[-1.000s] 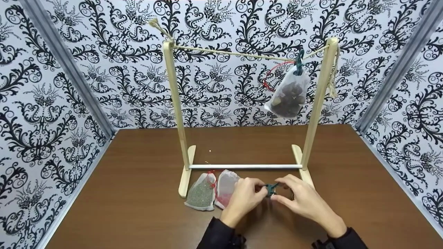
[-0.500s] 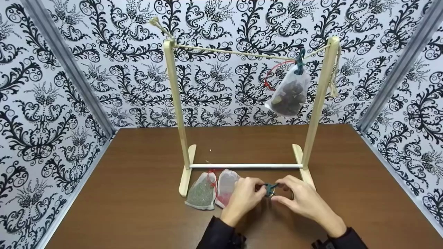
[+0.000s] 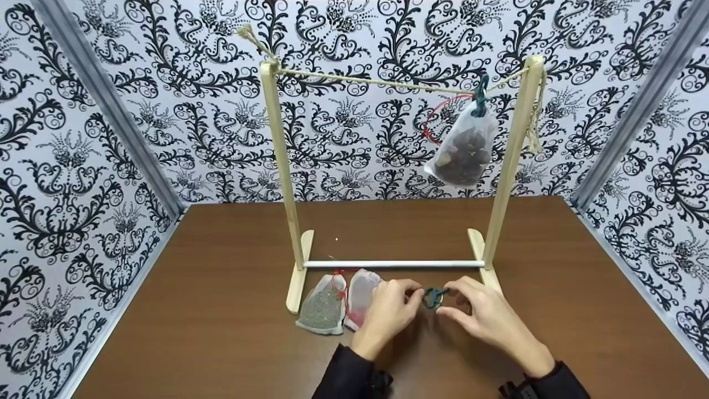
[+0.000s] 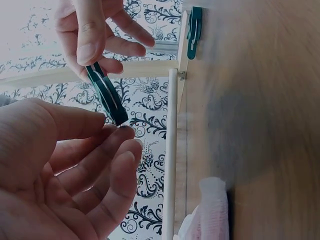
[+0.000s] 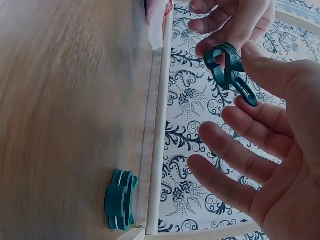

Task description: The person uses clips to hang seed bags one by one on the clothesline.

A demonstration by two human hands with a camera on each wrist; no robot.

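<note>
A green plastic spring clip (image 3: 433, 298) is held just above the table between both hands. My left hand (image 3: 388, 310) pinches one end with thumb and fingertips. My right hand (image 3: 484, 310) has thumb and index finger on the clip's handles, its other fingers spread, as the right wrist view shows. A second green clip (image 5: 120, 200) lies on the table near the stand's foot; my right hand hides most of it in the head view. Beside my left hand lie a mesh bag with pink contents (image 3: 361, 296) and a mesh bag with greenish contents (image 3: 323, 310).
Behind the hands stands a wooden frame (image 3: 282, 166) with a rope (image 3: 376, 83) strung across its top. From the rope, a green clip (image 3: 480, 102) hangs a mesh bag with dark contents (image 3: 465, 149). A white bar (image 3: 393, 264) joins the frame's feet. Patterned walls surround the table (image 3: 221, 310).
The clip has turned a little between the fingers, showing more of its rounded shape. My hands have shifted only slightly. The bags and the frame stay where they were.
</note>
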